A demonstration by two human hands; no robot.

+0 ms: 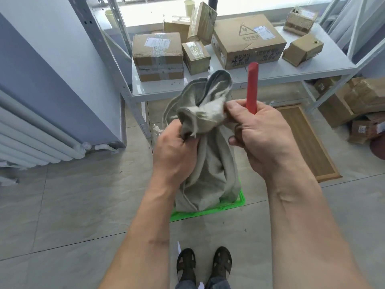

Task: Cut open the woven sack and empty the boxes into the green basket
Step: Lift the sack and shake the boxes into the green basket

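Right now you have the woven sack gathered at its frayed top, with your left hand clenched on one bunch of cloth and the fingers of your right hand pinching the other side while the same hand grips a red cutter upright. The sack hangs down with its bottom resting in the green basket on the floor, so it looks as if the cutting is done or nearly so, and the emptying is the step in hand. Your next move likely calls for a firm hold lower down, so you can upend the sack over the basket, with the cutter kept clear of the cloth and your fingers. Whether any blade is out you cannot tell; only the red body shows. The sack hides most of the basket and whatever is inside either one. Cardboard boxes sit on the tabletop beyond, well apart.
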